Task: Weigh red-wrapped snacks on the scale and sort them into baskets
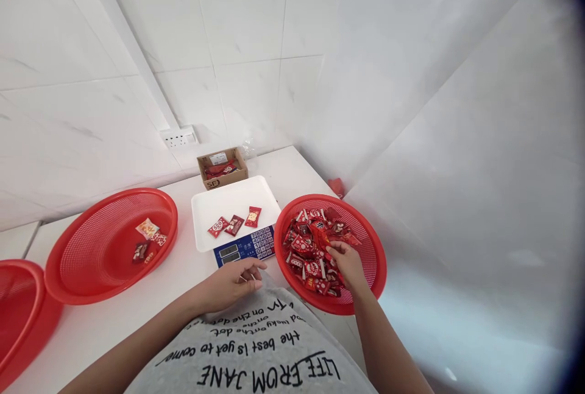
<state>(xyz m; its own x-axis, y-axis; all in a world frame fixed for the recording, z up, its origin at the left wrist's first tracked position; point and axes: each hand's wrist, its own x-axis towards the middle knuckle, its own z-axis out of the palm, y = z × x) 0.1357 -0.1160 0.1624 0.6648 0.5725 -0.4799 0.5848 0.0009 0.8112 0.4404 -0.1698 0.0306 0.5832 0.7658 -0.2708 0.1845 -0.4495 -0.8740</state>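
Note:
My right hand (348,263) reaches into the red basket (378,260) on the right, its fingers pinched on a red wrapped candy (319,234). Many more red and dark wrapped candies (304,246) lie heaped under it. Loosely curled and holding nothing, my left hand (231,284) hovers in front of my shirt, close to the blue keypad of the scale (247,246). On the scale's white pan (219,199) rest three small candy packets (234,225), apart from one another or barely touching.
Behind the scale, a small cardboard box (222,182) holds red packets. Another red basket (91,248) at left contains several candies (148,242); part of a third basket (27,321) shows at the left edge. White walls close in behind and at right, with a socket (179,137).

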